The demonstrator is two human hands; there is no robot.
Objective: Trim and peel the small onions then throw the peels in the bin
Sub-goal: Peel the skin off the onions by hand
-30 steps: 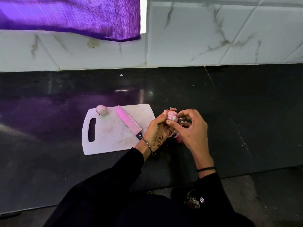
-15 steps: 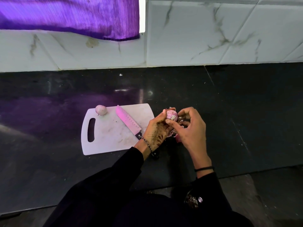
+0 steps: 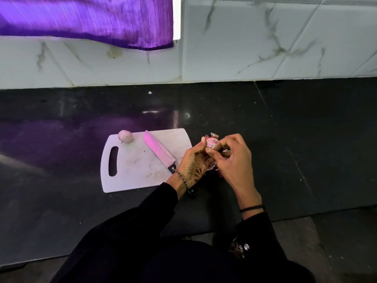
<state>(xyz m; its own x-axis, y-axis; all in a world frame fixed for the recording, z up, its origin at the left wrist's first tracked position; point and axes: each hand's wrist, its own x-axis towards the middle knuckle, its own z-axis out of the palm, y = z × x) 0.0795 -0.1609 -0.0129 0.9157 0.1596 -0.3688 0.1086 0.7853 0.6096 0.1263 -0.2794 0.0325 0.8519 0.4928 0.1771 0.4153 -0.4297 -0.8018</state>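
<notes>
A small pink onion is held up just right of the white cutting board. My left hand grips it from the left and below. My right hand pinches at its skin with thumb and fingertips from the right. Loose peels lie on the counter under my hands, partly hidden. A peeled onion sits at the board's far left corner. A knife lies diagonally on the board, its black handle passing under my left wrist.
The black counter stretches to both sides, backed by a marble-tiled wall. A purple curtain hangs at top left. The counter's front edge runs near my sleeves, with floor at lower right. No bin is in view.
My right hand's fingers have shifted on the onion, working at the skin. The onion has turned slightly. The board, the knife and the peeled onion stay where they were.
</notes>
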